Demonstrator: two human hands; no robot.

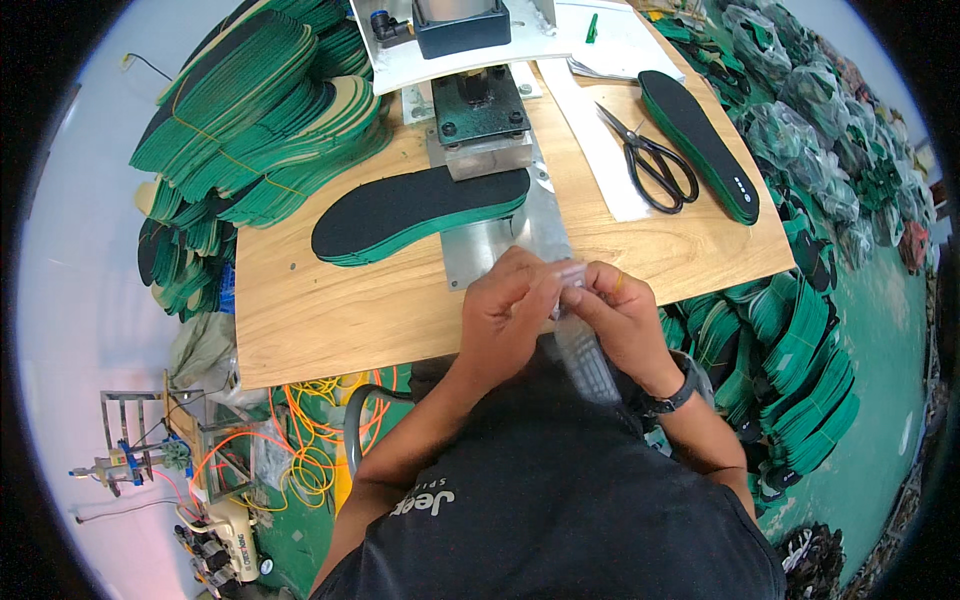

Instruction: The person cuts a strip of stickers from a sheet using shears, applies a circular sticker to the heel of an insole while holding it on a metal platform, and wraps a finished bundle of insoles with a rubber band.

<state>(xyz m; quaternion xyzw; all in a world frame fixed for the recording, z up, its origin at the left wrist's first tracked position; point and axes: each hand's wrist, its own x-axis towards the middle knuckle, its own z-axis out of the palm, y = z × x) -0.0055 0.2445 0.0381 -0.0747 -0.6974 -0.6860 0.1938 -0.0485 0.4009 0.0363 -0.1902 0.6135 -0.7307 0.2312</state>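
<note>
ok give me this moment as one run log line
left hand + right hand: pinching small clear packet | insole stack: under press | scissors: idle on table

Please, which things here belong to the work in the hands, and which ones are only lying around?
In the work:
left hand
right hand
clear strip, pinched by both hands
insole under the press

Lying about:
scissors
second insole
insole stacks
bagged insoles
</note>
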